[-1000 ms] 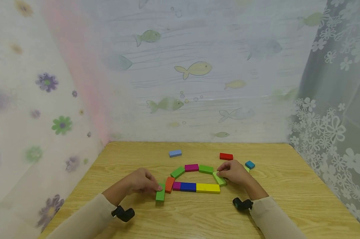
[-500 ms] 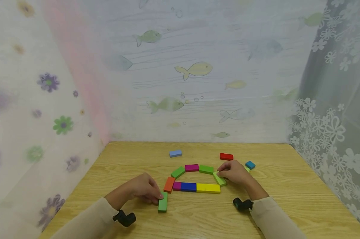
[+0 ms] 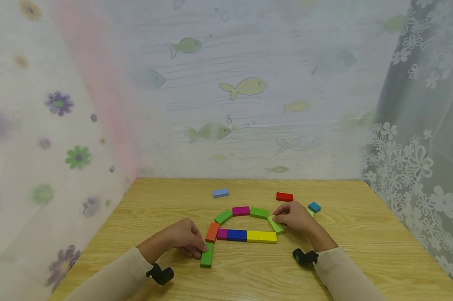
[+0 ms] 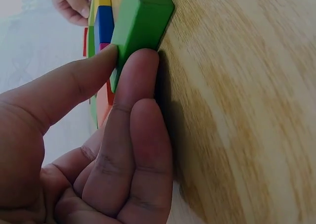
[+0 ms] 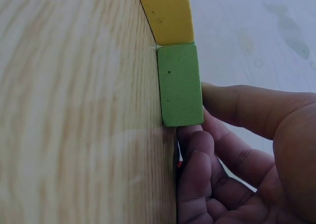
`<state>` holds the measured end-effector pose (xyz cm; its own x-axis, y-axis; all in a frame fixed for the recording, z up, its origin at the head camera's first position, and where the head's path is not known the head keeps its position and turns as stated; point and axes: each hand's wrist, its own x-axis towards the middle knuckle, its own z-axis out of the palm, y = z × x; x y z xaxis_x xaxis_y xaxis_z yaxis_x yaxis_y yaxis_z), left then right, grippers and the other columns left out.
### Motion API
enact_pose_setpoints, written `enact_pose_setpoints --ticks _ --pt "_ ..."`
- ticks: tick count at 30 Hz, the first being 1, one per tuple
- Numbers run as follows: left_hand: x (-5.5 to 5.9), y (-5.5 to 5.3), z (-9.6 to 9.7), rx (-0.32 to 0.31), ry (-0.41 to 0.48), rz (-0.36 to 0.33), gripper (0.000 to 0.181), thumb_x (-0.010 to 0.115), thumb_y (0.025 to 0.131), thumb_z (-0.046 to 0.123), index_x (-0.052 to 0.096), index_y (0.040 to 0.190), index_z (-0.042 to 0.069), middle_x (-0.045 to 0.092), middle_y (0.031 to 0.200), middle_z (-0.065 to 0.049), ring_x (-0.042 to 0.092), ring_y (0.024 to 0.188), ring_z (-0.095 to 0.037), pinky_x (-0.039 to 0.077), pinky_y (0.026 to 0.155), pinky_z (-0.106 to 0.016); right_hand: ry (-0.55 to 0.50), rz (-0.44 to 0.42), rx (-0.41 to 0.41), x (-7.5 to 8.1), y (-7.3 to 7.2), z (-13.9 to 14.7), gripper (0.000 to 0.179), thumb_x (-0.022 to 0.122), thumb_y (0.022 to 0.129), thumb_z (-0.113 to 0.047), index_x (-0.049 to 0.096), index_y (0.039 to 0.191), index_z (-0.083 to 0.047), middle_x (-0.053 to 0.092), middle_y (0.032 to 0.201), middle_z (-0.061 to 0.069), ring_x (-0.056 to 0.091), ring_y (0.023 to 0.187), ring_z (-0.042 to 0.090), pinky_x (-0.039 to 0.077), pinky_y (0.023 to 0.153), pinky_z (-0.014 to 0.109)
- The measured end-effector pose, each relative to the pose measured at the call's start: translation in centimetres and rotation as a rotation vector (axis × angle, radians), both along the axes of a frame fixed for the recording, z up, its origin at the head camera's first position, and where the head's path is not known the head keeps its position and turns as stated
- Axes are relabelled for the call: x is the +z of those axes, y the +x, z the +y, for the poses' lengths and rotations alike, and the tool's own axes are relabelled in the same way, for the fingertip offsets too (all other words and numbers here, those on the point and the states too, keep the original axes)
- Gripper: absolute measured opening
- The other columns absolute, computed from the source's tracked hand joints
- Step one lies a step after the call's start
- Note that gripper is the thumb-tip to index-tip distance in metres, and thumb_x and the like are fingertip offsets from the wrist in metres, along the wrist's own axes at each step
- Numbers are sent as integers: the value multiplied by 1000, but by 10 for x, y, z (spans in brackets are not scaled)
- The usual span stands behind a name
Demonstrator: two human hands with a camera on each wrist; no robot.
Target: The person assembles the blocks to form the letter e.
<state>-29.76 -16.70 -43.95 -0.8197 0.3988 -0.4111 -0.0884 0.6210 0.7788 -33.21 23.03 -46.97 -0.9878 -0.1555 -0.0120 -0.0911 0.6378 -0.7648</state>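
Note:
My left hand (image 3: 185, 239) pinches a green block (image 3: 207, 256) between thumb and fingers, low at the tabletop. The block's far end is right at an orange-red block (image 3: 212, 232). At the other side, my right hand (image 3: 297, 216) holds a light green block (image 3: 276, 225) with the thumb on top and fingers along its side. In the right wrist view that light green block (image 5: 180, 85) meets the yellow block (image 5: 170, 14). A green (image 3: 224, 217), a magenta (image 3: 241, 211) and another green block (image 3: 259, 213) make a curve between the hands.
Inside the curve lies a straight row: a short magenta block (image 3: 222, 234), a dark blue block (image 3: 237, 235) and a yellow block. Farther back are a light blue block (image 3: 220, 193), a red block (image 3: 284, 197) and a small blue block (image 3: 314, 207). Patterned curtains surround the wooden table (image 3: 249, 276).
My left hand has brought the green block toward me and slightly right, from beside the orange-red block to its near end. The orange-red block has shifted slightly. My right hand stays put.

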Motion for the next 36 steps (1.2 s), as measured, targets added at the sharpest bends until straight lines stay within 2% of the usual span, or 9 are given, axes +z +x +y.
enact_pose_setpoints --ticks 14,30,36 --pt "-3 2 5 -3 46 -50 20 83 88 22 73 90 4 78 79 -11 77 71 -18 62 63 -32 -14 -8 0 1 2 0 14 78 92 -17 77 102 -7 71 100 5 58 87 20 50 74 31" --pt "-6 1 6 12 52 -54 22 83 88 21 72 91 3 78 78 -11 76 69 -17 61 61 -29 -14 6 20 2 1 1 14 77 92 -17 76 101 -7 71 99 4 59 86 20 50 76 31" --pt "-7 1 7 37 61 -66 27 85 87 19 67 97 2 78 79 -13 77 69 -18 61 60 -29 -16 13 32 1 1 1 15 78 92 -17 76 102 -6 71 98 5 59 86 20 51 75 31"
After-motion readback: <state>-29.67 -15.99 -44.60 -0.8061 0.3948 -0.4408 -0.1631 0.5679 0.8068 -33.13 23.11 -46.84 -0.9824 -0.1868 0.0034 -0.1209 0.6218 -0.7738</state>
